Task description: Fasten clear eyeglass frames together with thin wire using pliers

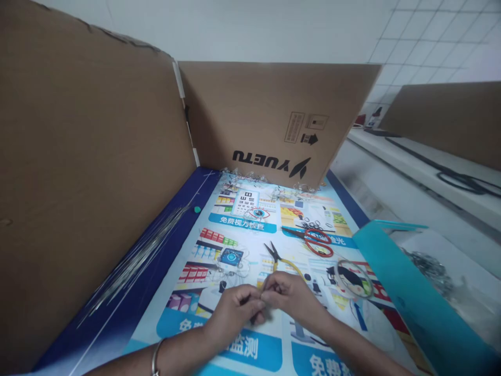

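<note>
My left hand (241, 309) and my right hand (285, 293) meet low in the middle of the head view, fingertips pinched together. Whatever lies between them is too small to make out. Just beyond my right hand are pliers (276, 256) with dark jaws and yellow handles, partly covered by that hand. Farther off and to the right lie scissors (318, 242) with red handles. A coil of pale wire (354, 279) rests to the right of my right hand. Thin clear or wire loops (235, 269) lie beyond my left hand.
A bundle of thin wires (136, 256) runs along the left side beside a tall cardboard panel (97, 156). Another cardboard panel (250, 115) closes the back. At right, a turquoise box (415, 292) holds metallic pieces (428, 271). A small green item (197, 210) lies back left.
</note>
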A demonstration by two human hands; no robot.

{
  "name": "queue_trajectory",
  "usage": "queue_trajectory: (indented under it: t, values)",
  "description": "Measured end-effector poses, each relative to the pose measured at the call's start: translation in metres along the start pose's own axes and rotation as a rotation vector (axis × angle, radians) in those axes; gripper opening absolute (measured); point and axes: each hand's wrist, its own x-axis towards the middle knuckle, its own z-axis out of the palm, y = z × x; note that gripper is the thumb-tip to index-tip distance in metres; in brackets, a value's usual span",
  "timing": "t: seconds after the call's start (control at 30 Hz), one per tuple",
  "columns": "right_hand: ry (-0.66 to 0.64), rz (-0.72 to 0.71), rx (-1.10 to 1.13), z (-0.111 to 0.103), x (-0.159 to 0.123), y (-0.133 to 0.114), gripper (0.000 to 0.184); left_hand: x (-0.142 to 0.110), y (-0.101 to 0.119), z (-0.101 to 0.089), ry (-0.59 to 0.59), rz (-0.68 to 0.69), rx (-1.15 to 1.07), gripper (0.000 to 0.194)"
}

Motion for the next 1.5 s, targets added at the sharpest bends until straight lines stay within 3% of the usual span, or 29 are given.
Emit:
queue_trajectory:
  t: [0.27, 0.6, 0.83, 1.0, 1.17, 1.27, 1.5]
  values:
    - [-0.011, 0.056, 0.309, 0.010, 0.000, 0.010, 0.029, -0.001, -0.001, 0.002, -0.025, -0.058, -0.067, 0.031]
    - [0.008, 0.082, 0.370, -0.006, -0.002, -0.002, 0.032, 0.001, -0.005, 0.001, -0.060, -0.064, -0.099, 0.038]
    - [0.010, 0.059, 0.274, -0.017, 0.000, -0.001, 0.033, 0.002, -0.011, -0.002, -0.109, -0.076, -0.086, 0.036]
    - [0.057, -0.041, 0.128, -0.021, -0.002, -0.009, 0.028, 0.002, -0.013, -0.004, -0.179, -0.099, -0.097, 0.038]
    - [0.096, -0.136, 0.011, -0.027, -0.007, -0.019, 0.023, -0.003, 0.000, -0.003, -0.258, 0.067, -0.016, 0.039]
    - [0.117, -0.221, -0.077, -0.031, -0.008, -0.019, 0.023, -0.005, 0.003, -0.004, -0.237, 0.156, 0.060, 0.042]
    - [0.197, -0.337, -0.227, -0.044, -0.009, -0.022, 0.023, -0.005, -0.003, -0.008, -0.137, 0.158, 0.159, 0.044]
